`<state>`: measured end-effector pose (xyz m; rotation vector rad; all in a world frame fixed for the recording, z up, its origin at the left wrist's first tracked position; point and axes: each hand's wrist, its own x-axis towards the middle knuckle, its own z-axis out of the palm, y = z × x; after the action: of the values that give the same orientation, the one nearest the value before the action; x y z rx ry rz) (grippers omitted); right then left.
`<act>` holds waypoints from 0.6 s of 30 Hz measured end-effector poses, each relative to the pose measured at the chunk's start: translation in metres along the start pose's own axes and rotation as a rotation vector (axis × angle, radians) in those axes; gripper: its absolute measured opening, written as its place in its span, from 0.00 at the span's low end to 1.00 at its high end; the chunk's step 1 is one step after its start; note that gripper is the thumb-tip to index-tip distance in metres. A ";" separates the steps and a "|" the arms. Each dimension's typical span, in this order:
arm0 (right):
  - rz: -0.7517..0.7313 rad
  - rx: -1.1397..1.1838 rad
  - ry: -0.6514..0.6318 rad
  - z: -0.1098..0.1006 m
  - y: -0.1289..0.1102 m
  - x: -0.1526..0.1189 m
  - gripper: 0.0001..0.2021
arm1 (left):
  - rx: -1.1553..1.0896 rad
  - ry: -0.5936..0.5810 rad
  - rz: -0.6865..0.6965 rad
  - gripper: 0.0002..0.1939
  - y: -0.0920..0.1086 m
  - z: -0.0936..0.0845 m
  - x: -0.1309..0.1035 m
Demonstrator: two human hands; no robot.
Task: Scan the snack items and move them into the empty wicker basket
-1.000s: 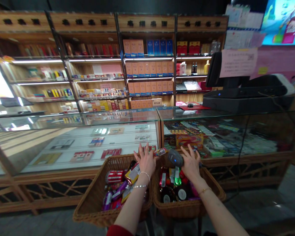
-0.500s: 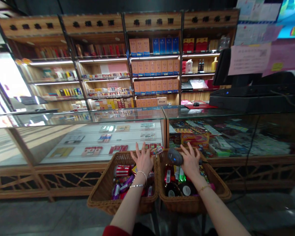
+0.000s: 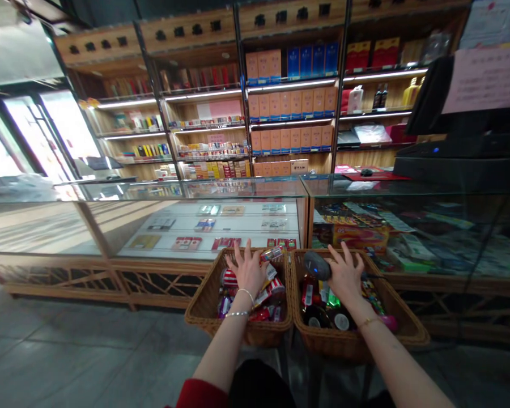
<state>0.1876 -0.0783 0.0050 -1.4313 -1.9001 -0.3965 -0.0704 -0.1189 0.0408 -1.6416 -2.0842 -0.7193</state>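
My left hand [image 3: 250,275] is over the left wicker basket [image 3: 200,306], fingers spread, with a small clear tube of colourful sweets [image 3: 272,254] pinched at the thumb side. Below it lie purple packets [image 3: 224,306] and red-and-white striped tubs [image 3: 276,287]. Above the right wicker basket [image 3: 408,328], my right hand [image 3: 346,275] grips a dark barcode scanner [image 3: 317,266] with a blue light; some of its fingers stick out. Under that hand are a green shiny packet [image 3: 332,299] and dark round containers [image 3: 341,322].
Glass display counters [image 3: 221,192] run behind the baskets, holding flat packs. A monitor [image 3: 433,102] stands on the right counter above a black box [image 3: 459,170]. Lit shelves [image 3: 293,122] of boxes line the wall. Grey floor tiles [image 3: 89,340] spread at the left.
The view has turned left, so baskets and counters sit further right. Relative to the left basket, my left hand has shifted left with the tube. My right hand still grips the scanner.
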 end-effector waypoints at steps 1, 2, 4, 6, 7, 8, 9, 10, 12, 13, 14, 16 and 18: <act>-0.003 0.001 0.002 0.000 -0.001 0.000 0.16 | 0.004 0.000 -0.012 0.19 -0.004 -0.001 -0.001; -0.004 0.003 0.003 0.001 -0.001 0.000 0.16 | 0.008 -0.002 -0.023 0.19 -0.009 -0.002 -0.002; -0.003 0.005 0.004 0.001 -0.003 0.001 0.16 | 0.017 -0.003 -0.047 0.19 -0.017 -0.004 -0.004; 0.000 0.005 0.004 0.002 -0.004 0.001 0.16 | 0.024 0.001 -0.075 0.19 -0.025 -0.006 -0.007; 0.000 0.004 0.004 0.003 -0.004 0.000 0.16 | 0.028 0.004 -0.090 0.19 -0.030 -0.008 -0.008; -0.003 0.003 0.004 0.003 -0.004 0.000 0.16 | 0.032 0.010 -0.108 0.19 -0.034 -0.009 -0.010; -0.005 0.003 0.003 0.004 -0.004 0.000 0.16 | 0.035 0.015 -0.125 0.19 -0.039 -0.011 -0.012; -0.007 0.002 0.003 0.004 -0.004 -0.001 0.16 | 0.039 0.018 -0.141 0.19 -0.043 -0.012 -0.013; -0.010 -0.004 0.000 0.006 -0.003 -0.001 0.16 | 0.051 0.023 -0.175 0.19 -0.052 -0.015 -0.016; -0.010 -0.009 -0.003 0.006 -0.003 -0.002 0.17 | 0.060 0.026 -0.193 0.21 -0.056 -0.016 -0.017; -0.011 -0.015 -0.005 0.006 -0.003 -0.002 0.17 | 0.071 0.030 -0.210 0.23 -0.060 -0.016 -0.017; -0.014 -0.019 -0.007 0.007 -0.002 -0.003 0.18 | 0.092 0.041 -0.235 0.29 -0.065 -0.015 -0.017; -0.015 -0.013 0.000 0.006 -0.003 -0.003 0.17 | 0.103 0.048 -0.235 0.34 -0.067 -0.014 -0.017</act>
<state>0.1831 -0.0771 -0.0009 -1.4262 -1.9127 -0.4169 -0.1313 -0.1530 0.0313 -1.3268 -2.2625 -0.7030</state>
